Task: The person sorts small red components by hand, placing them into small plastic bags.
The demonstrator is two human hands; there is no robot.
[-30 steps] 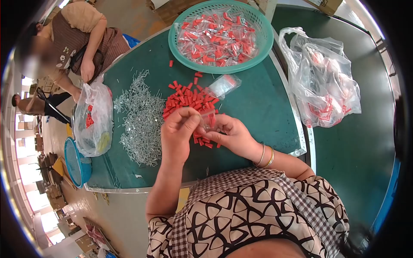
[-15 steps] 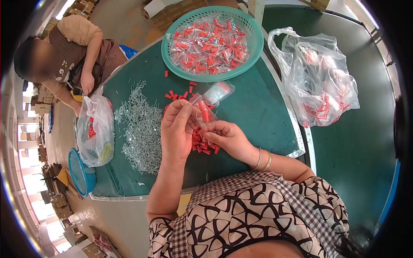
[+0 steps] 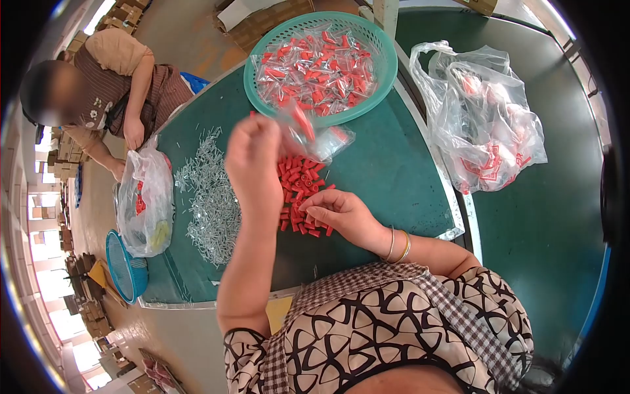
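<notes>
My left hand [image 3: 253, 154], smeared by motion, is raised over the table with its fingers closed at the edge of a small clear plastic bag [image 3: 299, 126]. A red cap-like piece shows inside that bag, which is blurred too. Below it lies a pile of red plastic caps [image 3: 303, 178]. My right hand [image 3: 344, 213] rests at the pile's right side, thumb and fingers pinched together; what is between them, if anything, is hidden. Left of my left arm spreads a heap of small metal screws or pins [image 3: 213, 203]. A packet of clear bags [image 3: 333, 141] lies beyond the caps.
A green basket [image 3: 387, 85] full of bagged red pieces stands at the back. White plastic bags sit at right [image 3: 492, 125] and left [image 3: 146, 197]. A blue basket [image 3: 125, 269] is at the left edge. Across the table a co-worker [image 3: 125, 79] reaches toward the left bag.
My left hand has moved up and left, away from my right hand, with the small bag beside its fingers. My right hand no longer touches the bag and has lowered slightly toward the caps.
</notes>
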